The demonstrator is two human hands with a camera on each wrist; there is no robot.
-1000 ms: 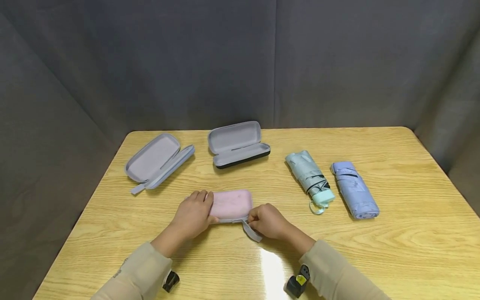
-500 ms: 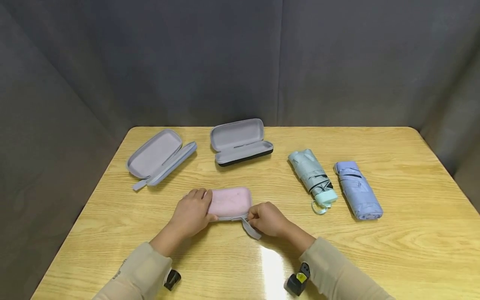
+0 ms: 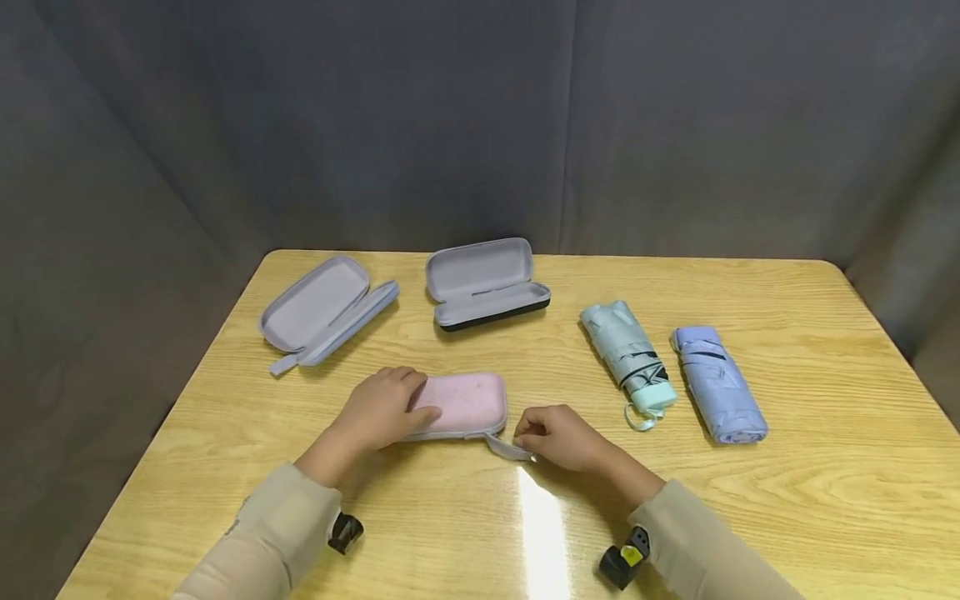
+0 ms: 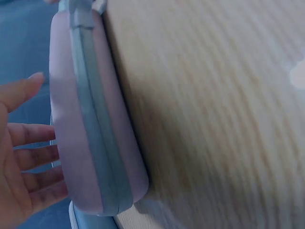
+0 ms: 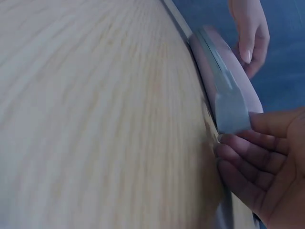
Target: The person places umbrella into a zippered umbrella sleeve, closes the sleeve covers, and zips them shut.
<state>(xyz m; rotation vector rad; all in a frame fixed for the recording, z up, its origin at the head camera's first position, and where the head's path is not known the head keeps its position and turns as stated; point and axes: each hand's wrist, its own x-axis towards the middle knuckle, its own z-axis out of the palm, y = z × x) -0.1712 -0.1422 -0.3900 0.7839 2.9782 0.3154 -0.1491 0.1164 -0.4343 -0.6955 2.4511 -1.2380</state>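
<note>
A pink hard zip case [image 3: 468,402], its lid down and a grey zip band round its side, lies flat on the table in front of me. My left hand [image 3: 381,406] rests its fairly straight fingers on the left part of the case; in the left wrist view the thumb stands off the pink shell [image 4: 71,114]. At the case's near right corner, my right hand [image 3: 561,437] pinches the grey strap [image 3: 507,451]. The right wrist view has the strap's end [image 5: 232,114] at the thumb and curled fingers.
Behind the pink case, a light blue case [image 3: 315,304] and a black case [image 3: 483,275] stand open with grey linings. Two folded umbrellas, pale green [image 3: 621,343] and blue-violet [image 3: 717,385], lie to the right. A dark curtain [image 3: 412,125] hangs beyond the wooden table [image 3: 825,375].
My right hand has moved right, away from the case's corner, and the strap has swung up with it. The left thumb has lifted from the case's near edge.
</note>
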